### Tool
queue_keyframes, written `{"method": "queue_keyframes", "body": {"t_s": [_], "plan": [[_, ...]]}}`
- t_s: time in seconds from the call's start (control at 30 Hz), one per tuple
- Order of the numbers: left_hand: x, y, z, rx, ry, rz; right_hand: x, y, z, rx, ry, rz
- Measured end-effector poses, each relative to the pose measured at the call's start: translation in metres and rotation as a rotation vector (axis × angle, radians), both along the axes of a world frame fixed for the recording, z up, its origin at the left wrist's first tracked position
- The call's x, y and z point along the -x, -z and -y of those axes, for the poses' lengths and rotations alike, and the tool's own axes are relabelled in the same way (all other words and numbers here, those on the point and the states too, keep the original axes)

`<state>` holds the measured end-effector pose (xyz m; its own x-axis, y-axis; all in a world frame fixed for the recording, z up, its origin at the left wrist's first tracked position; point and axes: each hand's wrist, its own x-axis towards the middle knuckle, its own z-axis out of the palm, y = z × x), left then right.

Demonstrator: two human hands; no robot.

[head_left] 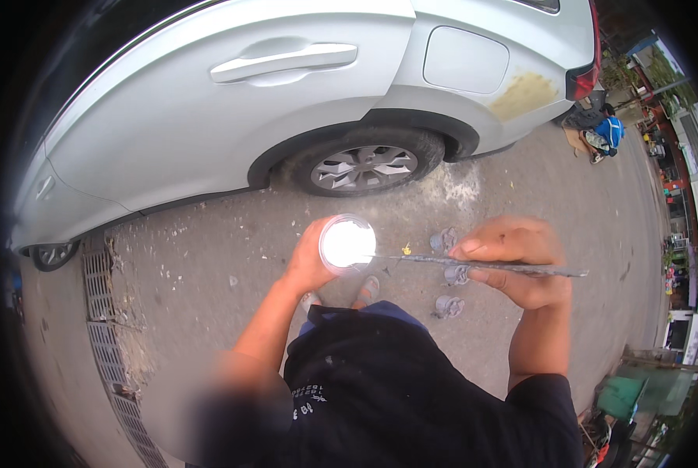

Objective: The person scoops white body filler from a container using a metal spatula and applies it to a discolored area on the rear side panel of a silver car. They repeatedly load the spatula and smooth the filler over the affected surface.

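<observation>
My left hand is wrapped round a clear round cup and holds it upright in front of my body. Bright white contents show inside it, too glaring to tell whether they are liquid. Between the thumb and fingers of my right hand is a long, thin, dark stick, held roughly level. Its left end reaches the cup's rim; whether the tip dips into the white is lost in the glare. The right hand is slightly blurred.
A silver-white car stands ahead, with a yellowish patch by its tail light. Small grey objects lie on the ground beneath my right hand. A drain grate runs along the left. A person in blue crouches far right.
</observation>
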<state>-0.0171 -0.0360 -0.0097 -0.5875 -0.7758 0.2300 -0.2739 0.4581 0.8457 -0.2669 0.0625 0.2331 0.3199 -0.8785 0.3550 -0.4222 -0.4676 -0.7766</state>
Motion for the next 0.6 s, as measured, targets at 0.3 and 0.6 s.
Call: {"method": "queue_keyframes", "body": {"t_s": [0.3, 0.6], "plan": [[-0.003, -0.009, -0.001, -0.070, -0.070, -0.020, 0.026, 0.046, -0.019, -0.015, 0.113, 0.148], [0.002, -0.006, -0.012, -0.181, -0.111, -0.068, 0.026, 0.049, -0.027, -0.083, 0.267, 0.250]]}}
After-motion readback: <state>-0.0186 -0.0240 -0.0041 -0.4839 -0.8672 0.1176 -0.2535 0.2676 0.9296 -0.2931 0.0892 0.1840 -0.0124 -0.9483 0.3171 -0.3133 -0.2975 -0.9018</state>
